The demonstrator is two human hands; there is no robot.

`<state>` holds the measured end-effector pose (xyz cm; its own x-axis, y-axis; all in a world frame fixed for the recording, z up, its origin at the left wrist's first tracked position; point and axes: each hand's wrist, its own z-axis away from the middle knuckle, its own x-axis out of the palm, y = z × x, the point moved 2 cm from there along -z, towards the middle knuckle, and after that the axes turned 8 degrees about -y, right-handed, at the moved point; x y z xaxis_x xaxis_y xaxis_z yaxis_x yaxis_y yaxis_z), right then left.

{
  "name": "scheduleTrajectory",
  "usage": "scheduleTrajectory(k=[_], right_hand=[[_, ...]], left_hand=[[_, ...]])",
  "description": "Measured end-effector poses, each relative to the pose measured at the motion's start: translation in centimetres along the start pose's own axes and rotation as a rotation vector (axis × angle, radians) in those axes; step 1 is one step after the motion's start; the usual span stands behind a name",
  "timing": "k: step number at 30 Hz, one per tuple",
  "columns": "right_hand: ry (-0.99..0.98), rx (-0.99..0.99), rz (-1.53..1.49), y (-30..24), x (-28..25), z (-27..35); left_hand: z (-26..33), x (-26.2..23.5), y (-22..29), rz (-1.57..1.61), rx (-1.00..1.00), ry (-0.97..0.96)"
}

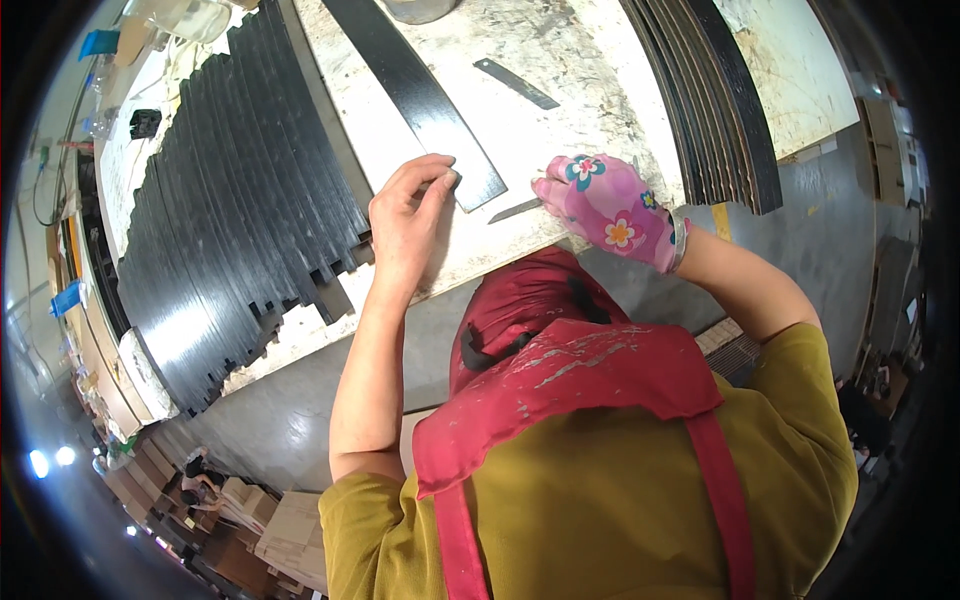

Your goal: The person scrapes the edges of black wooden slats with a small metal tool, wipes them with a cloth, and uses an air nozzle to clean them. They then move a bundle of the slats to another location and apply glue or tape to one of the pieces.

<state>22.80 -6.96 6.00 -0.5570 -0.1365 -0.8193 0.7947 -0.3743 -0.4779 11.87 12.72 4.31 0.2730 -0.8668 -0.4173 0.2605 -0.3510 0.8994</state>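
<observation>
A long black board (pixel 430 100) lies on the white worktable, its near end between my hands. My bare left hand (pixel 412 205) is beside the board's left edge, thumb and fingertips pinched together; what they hold, if anything, is too small to make out. My right hand (pixel 610 210), in a pink flowered glove, is closed on a thin dark pointed blade (pixel 514 210). That blade points left, just below the board's near corner, and its other end is hidden in the glove. Farther up, a flat dark metal strip (pixel 516 83) with a hole rests on the tabletop.
Many black boards (pixel 240 180) are stacked in rows on the left. Another stack of dark boards (pixel 705 100) stands at the right, reaching past the table edge. A round container (pixel 418 8) sits at the far edge. Cardboard boxes (pixel 290 535) and a person (pixel 200 480) are at lower left.
</observation>
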Motion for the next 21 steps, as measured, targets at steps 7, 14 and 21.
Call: scheduleTrajectory(k=[7, 14, 21], right_hand=[[0.332, -0.201, 0.280, -1.1, 0.8, -2.1], [0.472, -0.282, 0.175, -0.3, 2.0, -3.3], [0.416, -0.196, 0.210, -0.4, 2.0, -4.3]], left_hand=[[-0.2, -0.1, -0.3, -0.001, -0.009, -0.004], [-0.2, 0.2, 0.1, -0.010, -0.024, -0.007], [-0.1, -0.1, 0.3, -0.072, -0.018, -0.015]])
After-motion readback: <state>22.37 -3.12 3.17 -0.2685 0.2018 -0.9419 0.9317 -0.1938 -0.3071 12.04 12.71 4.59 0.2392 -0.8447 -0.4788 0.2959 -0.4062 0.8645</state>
